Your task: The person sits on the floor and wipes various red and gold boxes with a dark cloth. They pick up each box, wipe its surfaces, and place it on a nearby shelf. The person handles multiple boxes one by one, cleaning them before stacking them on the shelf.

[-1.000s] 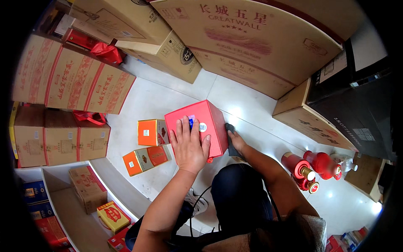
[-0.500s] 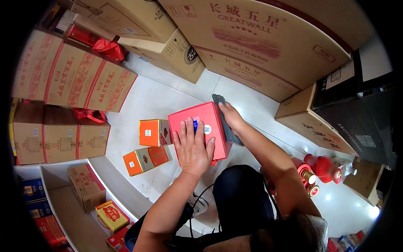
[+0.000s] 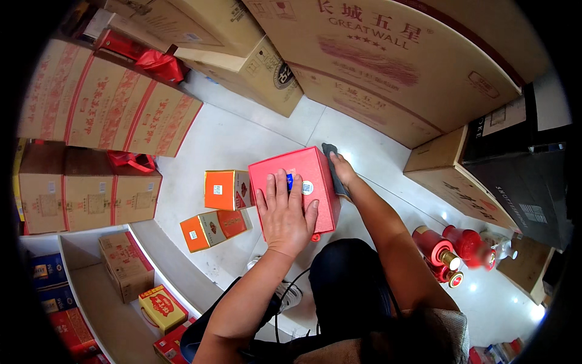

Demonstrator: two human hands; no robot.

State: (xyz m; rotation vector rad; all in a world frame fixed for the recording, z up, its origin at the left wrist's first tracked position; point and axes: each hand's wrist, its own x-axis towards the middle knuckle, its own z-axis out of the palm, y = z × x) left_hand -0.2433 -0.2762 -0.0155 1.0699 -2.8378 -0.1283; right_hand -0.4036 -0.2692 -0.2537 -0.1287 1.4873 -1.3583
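A red gift box (image 3: 265, 166) sits on the pale floor in front of my knees. My left hand (image 3: 284, 223) lies flat on its top, fingers spread, beside a blue patch and a round white sticker. A dark grey cloth (image 3: 337, 182) is gripped in my right hand (image 3: 344, 172) and held against the box's right side; part of the cloth is hidden under that hand. Two orange and gold boxes stand just left of the red one: an upper one (image 3: 219, 190) and a lower, tilted one (image 3: 197, 234).
Large brown cartons (image 3: 388, 67) rise along the far side, and striped cartons (image 3: 100, 103) at the left. A white shelf (image 3: 71, 267) holding small boxes curves along the lower left. Red bottles (image 3: 433, 246) stand on the floor at right, near a black carton (image 3: 515, 182).
My right hand and the cloth have slid slightly nearer along the box's right side. The left hand stays flat on top. The whole view has shifted a little.
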